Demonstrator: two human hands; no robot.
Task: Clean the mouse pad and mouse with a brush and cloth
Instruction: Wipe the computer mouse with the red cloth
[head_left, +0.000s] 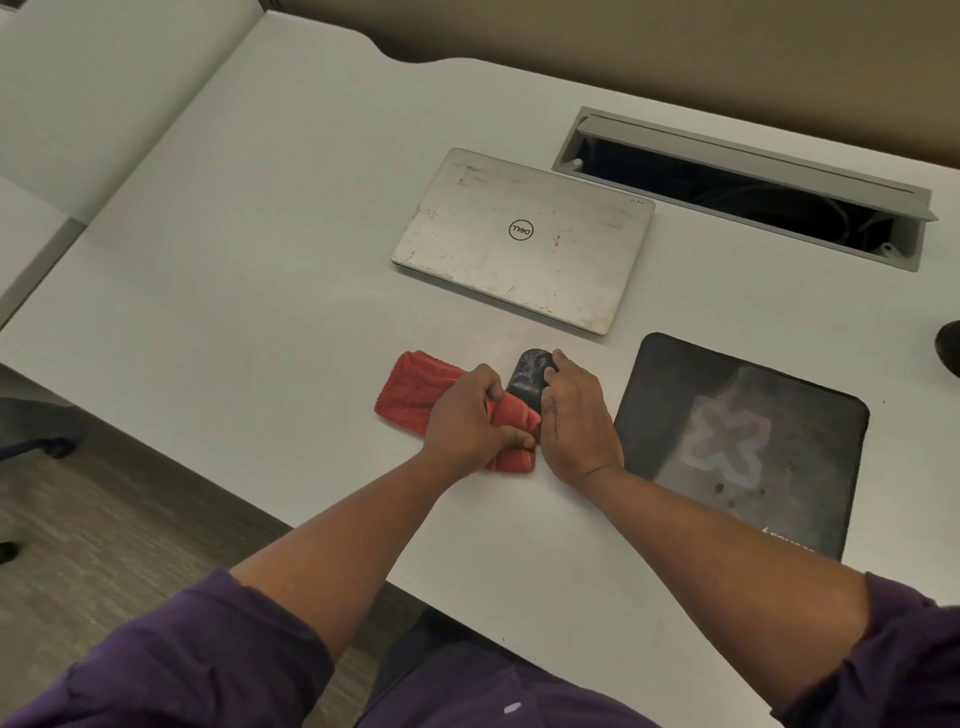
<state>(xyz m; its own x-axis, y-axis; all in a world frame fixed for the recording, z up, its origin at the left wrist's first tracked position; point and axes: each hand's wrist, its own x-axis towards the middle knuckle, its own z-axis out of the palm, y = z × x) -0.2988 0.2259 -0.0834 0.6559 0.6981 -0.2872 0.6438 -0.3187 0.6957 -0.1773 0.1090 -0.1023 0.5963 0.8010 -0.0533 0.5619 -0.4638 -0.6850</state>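
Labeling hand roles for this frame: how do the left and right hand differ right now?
The left hand is closed on the red cloth, bunching it against the mouse; the right hand lies over the black mouse, steadying it from the side. The left hand's fingers curl tight; the right hand's stay straighter. Both work on the white desk, beside the mouse pad.

We cannot see the mouse's (529, 376) near end under the right hand (574, 421); the left hand (470, 418) covers the cloth's (415, 389) middle. At three o'clock, a dark object (949, 347) is cropped.
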